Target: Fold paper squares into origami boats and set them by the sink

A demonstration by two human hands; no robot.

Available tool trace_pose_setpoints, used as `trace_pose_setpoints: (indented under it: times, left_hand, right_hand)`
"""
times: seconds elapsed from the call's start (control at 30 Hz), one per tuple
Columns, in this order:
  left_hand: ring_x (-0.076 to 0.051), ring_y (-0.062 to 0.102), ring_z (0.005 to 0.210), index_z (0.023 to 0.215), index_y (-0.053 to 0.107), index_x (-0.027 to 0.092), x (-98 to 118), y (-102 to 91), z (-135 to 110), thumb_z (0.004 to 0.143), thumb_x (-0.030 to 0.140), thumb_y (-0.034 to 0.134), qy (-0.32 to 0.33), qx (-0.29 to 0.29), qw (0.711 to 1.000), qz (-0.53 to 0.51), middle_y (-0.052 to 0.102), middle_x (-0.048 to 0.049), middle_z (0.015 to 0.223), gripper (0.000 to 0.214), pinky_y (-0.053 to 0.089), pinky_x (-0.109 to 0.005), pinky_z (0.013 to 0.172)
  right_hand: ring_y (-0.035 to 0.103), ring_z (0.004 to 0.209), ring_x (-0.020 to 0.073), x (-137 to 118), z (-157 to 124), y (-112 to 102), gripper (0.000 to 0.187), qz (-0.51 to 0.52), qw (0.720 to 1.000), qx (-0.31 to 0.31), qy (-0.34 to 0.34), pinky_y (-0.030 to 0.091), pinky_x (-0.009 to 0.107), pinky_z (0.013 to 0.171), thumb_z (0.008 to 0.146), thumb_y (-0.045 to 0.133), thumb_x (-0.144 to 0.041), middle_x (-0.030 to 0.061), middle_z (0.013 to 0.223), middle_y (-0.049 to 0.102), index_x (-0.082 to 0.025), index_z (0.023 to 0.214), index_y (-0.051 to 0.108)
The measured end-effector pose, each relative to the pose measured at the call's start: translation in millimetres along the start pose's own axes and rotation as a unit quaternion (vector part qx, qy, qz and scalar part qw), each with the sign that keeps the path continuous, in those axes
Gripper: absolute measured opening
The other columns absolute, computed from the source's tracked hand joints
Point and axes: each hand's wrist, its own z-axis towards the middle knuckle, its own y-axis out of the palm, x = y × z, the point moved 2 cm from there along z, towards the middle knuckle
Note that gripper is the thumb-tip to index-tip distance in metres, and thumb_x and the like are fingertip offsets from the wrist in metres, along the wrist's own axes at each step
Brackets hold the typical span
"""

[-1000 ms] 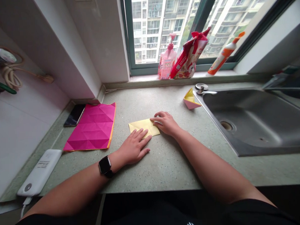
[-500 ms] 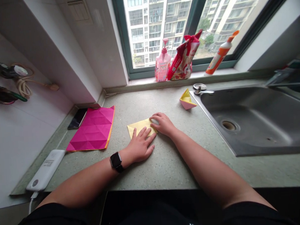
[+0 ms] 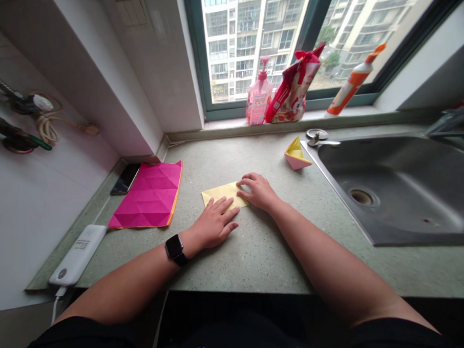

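A folded yellow paper (image 3: 219, 193) lies flat on the green speckled counter (image 3: 258, 244). My left hand (image 3: 214, 223), with a black watch on the wrist, rests flat on the paper's near edge, fingers stretched out. My right hand (image 3: 258, 190) presses down on the paper's right end with curled fingers. A finished yellow and pink paper boat (image 3: 295, 154) stands farther back to the right, beside the sink.
A stack of creased pink paper (image 3: 150, 195) lies to the left, with a dark phone (image 3: 125, 178) behind it and a white power bank (image 3: 77, 255) at the front left. A steel sink (image 3: 394, 187) fills the right. Bottles and a red bag stand on the windowsill.
My left hand slid slightly back toward me along the paper's near edge. The right hand stays pressed on the paper's right end. The camera shifted a little.
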Motion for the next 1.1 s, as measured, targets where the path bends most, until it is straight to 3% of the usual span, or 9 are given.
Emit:
trace_pose_setpoints:
  times: [0.2,0.47,0.57,0.67,0.73,0.83,0.93,1.0,1.1]
  left_hand:
    - [-0.031,0.053,0.156,0.148,0.069,0.019,-21.0,-10.1,-29.7,0.116,0.038,0.043,0.01,0.049,0.998,-0.022,0.059,-0.0112,0.164,0.045,0.042,-0.051,0.131]
    - [-0.03,0.071,0.133,0.133,0.078,0.015,-37.3,-24.6,-62.2,0.116,0.034,0.038,-0.02,0.091,0.996,-0.014,0.077,-0.013,0.14,0.048,0.052,-0.052,0.121]
    - [-0.032,0.073,0.124,0.116,0.083,0.018,-40.7,-34.4,-63.4,0.114,0.035,0.039,-0.023,0.069,0.997,0.001,0.078,-0.0122,0.137,0.048,0.054,-0.054,0.116]
    - [-0.029,0.076,0.113,0.101,0.084,0.021,-48.6,-47.8,-52.0,0.113,0.036,0.042,-0.015,0.028,0.999,-0.009,0.082,-0.0105,0.125,0.046,0.058,-0.048,0.106]
    - [-0.028,0.076,0.112,0.105,0.082,0.022,-55.8,-55.4,-38.5,0.114,0.036,0.043,-0.019,0.026,0.999,-0.022,0.082,-0.0092,0.118,0.043,0.059,-0.044,0.103]
    - [-0.03,0.069,0.128,0.123,0.078,0.021,-65.4,-57.4,-17.4,0.11,0.037,0.054,-0.048,0.081,0.995,-0.033,0.077,-0.0115,0.135,0.031,0.055,-0.046,0.113]
    - [-0.034,0.058,0.146,0.145,0.066,0.02,-70.2,-44.9,-4.2,0.097,0.044,0.078,-0.059,0.086,0.994,-0.039,0.064,-0.0158,0.156,0.055,0.046,-0.052,0.124]
    - [-0.036,0.053,0.152,0.15,0.062,0.021,-72.0,-35.0,-1.1,0.091,0.047,0.085,-0.06,0.067,0.995,-0.045,0.058,-0.0169,0.162,0.069,0.043,-0.053,0.127]
    - [-0.036,0.051,0.153,0.145,0.066,0.022,-74.3,-27.0,-0.9,0.091,0.047,0.085,-0.061,0.052,0.996,-0.051,0.056,-0.016,0.164,0.063,0.041,-0.053,0.129]
  right_hand:
    - [0.066,0.124,0.0324,4.3,0.2,1.7,0.025,0.005,1.0,-0.003,-0.007,0.053,0.052,0.111,0.092,0.083,-0.035,0.0111,0.131,0.072,-0.029,0.117,0.084]
    - [0.067,0.124,0.0341,9.2,-0.2,1.7,0.025,0.015,1.0,-0.009,-0.009,0.054,0.056,0.112,0.092,0.082,-0.036,0.0126,0.132,0.07,-0.028,0.115,0.084]
    - [0.067,0.124,0.0339,11.4,-0.3,2.4,0.024,0.019,1.0,-0.007,-0.015,0.054,0.056,0.112,0.093,0.081,-0.036,0.0123,0.131,0.071,-0.029,0.115,0.084]
    - [0.067,0.123,0.0335,12.7,-0.6,3.8,0.024,0.02,1.0,-0.003,-0.018,0.054,0.056,0.112,0.093,0.08,-0.036,0.0119,0.13,0.07,-0.029,0.116,0.084]
    - [0.067,0.123,0.0337,12.6,-0.9,4.8,0.024,0.018,1.0,0.001,-0.016,0.054,0.056,0.112,0.093,0.08,-0.036,0.0121,0.13,0.07,-0.029,0.116,0.084]
    - [0.067,0.123,0.0337,11.1,-1.4,5.3,0.024,0.011,1.0,0.004,-0.011,0.054,0.056,0.112,0.093,0.08,-0.035,0.0128,0.13,0.07,-0.027,0.116,0.084]
    - [0.067,0.124,0.0332,8.1,-2.0,3.4,0.024,0.005,1.0,-0.002,-0.01,0.054,0.056,0.113,0.093,0.08,-0.035,0.0125,0.131,0.07,-0.028,0.116,0.083]
    - [0.065,0.128,0.0335,5.0,-3.1,1.2,0.027,0.001,1.0,-0.014,-0.011,0.053,0.056,0.115,0.094,0.08,-0.038,0.0125,0.133,0.069,-0.028,0.119,0.082]
    - [0.06,0.138,0.036,-0.6,-5.8,-1.6,0.044,-0.016,0.999,-0.047,-0.009,0.049,0.059,0.119,0.09,0.084,-0.048,0.0138,0.144,0.065,-0.029,0.129,0.078]
